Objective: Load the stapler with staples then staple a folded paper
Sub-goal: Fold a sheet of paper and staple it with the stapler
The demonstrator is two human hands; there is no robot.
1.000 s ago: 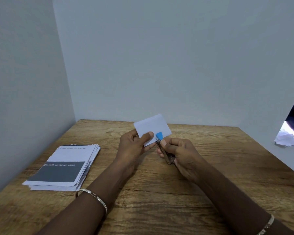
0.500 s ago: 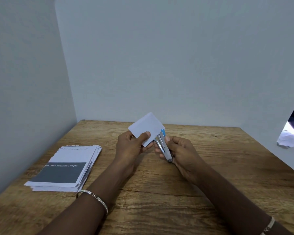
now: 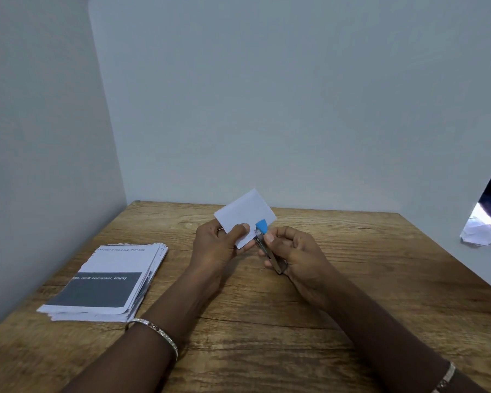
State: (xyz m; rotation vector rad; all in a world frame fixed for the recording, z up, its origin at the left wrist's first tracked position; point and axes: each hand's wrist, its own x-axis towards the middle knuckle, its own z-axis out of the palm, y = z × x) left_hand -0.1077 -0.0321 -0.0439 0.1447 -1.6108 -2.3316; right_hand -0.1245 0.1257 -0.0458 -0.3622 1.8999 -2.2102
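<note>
While our left hand (image 3: 213, 248) pinches the folded paper (image 3: 243, 215) above the worktop (image 3: 352, 279), our right hand (image 3: 298, 256) grips the stapler (image 3: 264, 239).
Stack sheet (image 3: 105, 282) reads "milk container, empty"; stapler's blue tip has swung back over the paper edge since half a second ago.

Paper stack (image 3: 108, 282) top sheet: "milk container, empty" on grey band.

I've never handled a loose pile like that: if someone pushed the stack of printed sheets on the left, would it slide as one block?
Probably not. The stack of printed sheets looks unbound, its right edges fanned and uneven, so the top pages would likely shear off. Thin paper like this probably droops if lifted by one edge. On the wooden table it should slide easily.
</note>
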